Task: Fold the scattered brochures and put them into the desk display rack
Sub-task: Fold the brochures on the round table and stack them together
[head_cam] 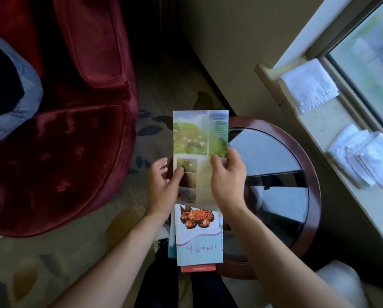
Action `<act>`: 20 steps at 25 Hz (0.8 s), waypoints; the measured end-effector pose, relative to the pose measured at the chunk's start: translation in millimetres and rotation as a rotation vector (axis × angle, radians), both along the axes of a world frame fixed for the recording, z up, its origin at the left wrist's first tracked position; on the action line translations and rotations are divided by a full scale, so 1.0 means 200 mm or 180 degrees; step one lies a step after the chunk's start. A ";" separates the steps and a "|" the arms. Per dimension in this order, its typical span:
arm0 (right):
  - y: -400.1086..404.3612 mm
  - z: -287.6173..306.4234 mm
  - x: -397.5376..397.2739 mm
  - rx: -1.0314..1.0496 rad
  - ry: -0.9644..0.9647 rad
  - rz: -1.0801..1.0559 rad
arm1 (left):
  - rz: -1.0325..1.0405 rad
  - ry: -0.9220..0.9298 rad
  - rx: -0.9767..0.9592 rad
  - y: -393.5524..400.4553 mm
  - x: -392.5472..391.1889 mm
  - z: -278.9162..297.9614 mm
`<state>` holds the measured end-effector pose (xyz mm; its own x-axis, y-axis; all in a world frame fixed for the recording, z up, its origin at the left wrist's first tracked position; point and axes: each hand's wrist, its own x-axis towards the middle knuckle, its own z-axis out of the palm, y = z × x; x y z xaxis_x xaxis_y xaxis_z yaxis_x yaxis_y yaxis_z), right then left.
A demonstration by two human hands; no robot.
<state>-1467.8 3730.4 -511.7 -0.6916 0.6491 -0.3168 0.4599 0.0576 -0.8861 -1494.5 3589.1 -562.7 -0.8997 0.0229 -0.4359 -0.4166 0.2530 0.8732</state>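
Note:
I hold a tall brochure [197, 138] with a green landscape photo upright in mid-air, over the carpet beside the round table. My left hand [163, 185] pinches its lower left edge with thumb on the front. My right hand [227, 176] grips its right panel, which looks partly folded over. Below it, on my lap, lies a stack of brochures [199, 236]; the top one shows a red crab and pink lettering. No display rack is in view.
A round wooden table with a dark glass top [275, 174] stands at right. A red velvet armchair [63, 141] fills the left. Folded white towels [308, 85] and another white pile [364, 158] lie on the windowsill.

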 end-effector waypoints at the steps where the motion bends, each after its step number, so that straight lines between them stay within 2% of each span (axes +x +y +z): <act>1: 0.01 0.00 0.03 -0.0117 -0.0008 0.0012 | 0.0000 -0.0076 0.0197 -0.03 -0.01 0.00; 2: 0.01 -0.02 0.07 -0.0141 -0.0168 0.0047 | -0.0103 -0.0164 0.0314 -0.05 -0.01 -0.01; 4: -0.03 -0.10 0.21 -0.0101 -0.0699 0.0081 | -0.0437 -0.0363 -0.0020 -0.10 0.05 -0.04; 7: -0.10 -0.25 0.45 0.0055 -0.1474 0.0260 | -0.0874 -0.0539 -0.1131 -0.15 0.26 -0.13; 9: -0.14 -0.34 0.56 0.0328 -0.1902 0.0431 | -0.1020 -0.0445 -0.1595 -0.15 0.40 -0.18; 14: -0.18 -0.44 0.64 0.1126 -0.2247 0.0558 | -0.1140 -0.0181 -0.2295 -0.09 0.54 -0.24; 17: -0.20 -0.45 0.62 0.1021 -0.2229 0.0347 | -0.0754 -0.0401 -0.2075 -0.03 0.57 -0.24; 20: -0.16 -0.46 0.60 0.0584 -0.2017 0.0137 | 0.0139 -0.1078 -0.1478 0.02 0.49 -0.25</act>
<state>-1348.7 3698.7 -603.4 -0.4343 0.7072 -0.5580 0.8830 0.2119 -0.4187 -1395.6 3593.6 -611.7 -0.7041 -0.2736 -0.6553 -0.6722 0.5543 0.4908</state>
